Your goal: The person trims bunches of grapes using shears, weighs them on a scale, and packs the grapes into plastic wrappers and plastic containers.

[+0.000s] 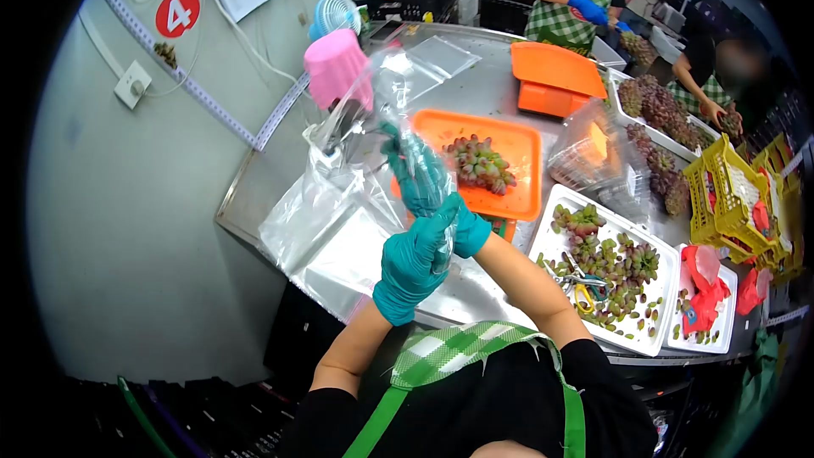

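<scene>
Both of my hands wear teal gloves. My left hand (414,267) is closed on a clear plastic bag (392,85) near its mouth. Inside that bag is my right hand (421,171), its fingers stretched toward the far end and slightly blurred. The two hands meet by the right wrist. Just to their right, a bunch of grapes (482,164) lies in an orange tray (527,140). More clear bags (292,225) lie flat to the left of my hands.
An orange scale (555,72) stands behind the tray. A white tray (555,203) at the right holds loose grapes and scissors (585,297). A pink container (337,68) and small fan (337,15) are at the back left. Two people work at the upper right.
</scene>
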### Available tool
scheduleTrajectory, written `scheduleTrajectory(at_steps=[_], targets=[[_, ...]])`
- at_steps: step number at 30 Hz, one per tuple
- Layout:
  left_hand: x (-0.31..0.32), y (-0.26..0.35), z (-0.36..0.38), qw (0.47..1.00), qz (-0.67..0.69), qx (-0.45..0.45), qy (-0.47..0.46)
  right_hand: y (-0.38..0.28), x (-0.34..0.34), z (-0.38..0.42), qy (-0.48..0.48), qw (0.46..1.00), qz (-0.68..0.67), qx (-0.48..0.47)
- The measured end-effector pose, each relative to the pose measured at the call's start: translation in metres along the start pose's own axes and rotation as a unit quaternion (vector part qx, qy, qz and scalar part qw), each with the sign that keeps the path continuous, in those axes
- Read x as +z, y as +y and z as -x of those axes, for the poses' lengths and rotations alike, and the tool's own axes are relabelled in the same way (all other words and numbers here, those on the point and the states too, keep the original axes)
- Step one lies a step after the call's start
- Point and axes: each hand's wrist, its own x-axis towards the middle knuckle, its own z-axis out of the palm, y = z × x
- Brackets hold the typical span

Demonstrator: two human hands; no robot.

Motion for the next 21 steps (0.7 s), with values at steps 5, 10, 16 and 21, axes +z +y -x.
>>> scheduleTrajectory(at_steps=[5, 10, 16, 21], targets=[[0.022, 0.005, -0.024, 0.992, 0.06, 0.04, 0.106, -0.08, 0.039, -0.004, 0.144, 0.97, 0.133, -0.141], [0.038, 0.017, -0.03, 0.987, 0.133, 0.017, 0.091, -0.075, -0.02, 0.015, 0.149, 0.98, 0.101, -0.091], [0.055, 0.029, -0.027, 0.98, 0.192, -0.03, 0.034, -0.121, 0.001, -0.01, 0.224, 0.937, 0.218, -0.156], [0.072, 0.009, -0.018, 0.982, 0.168, -0.042, 0.078, -0.151, 0.026, -0.013, 0.273, 0.887, 0.311, -0.204]])
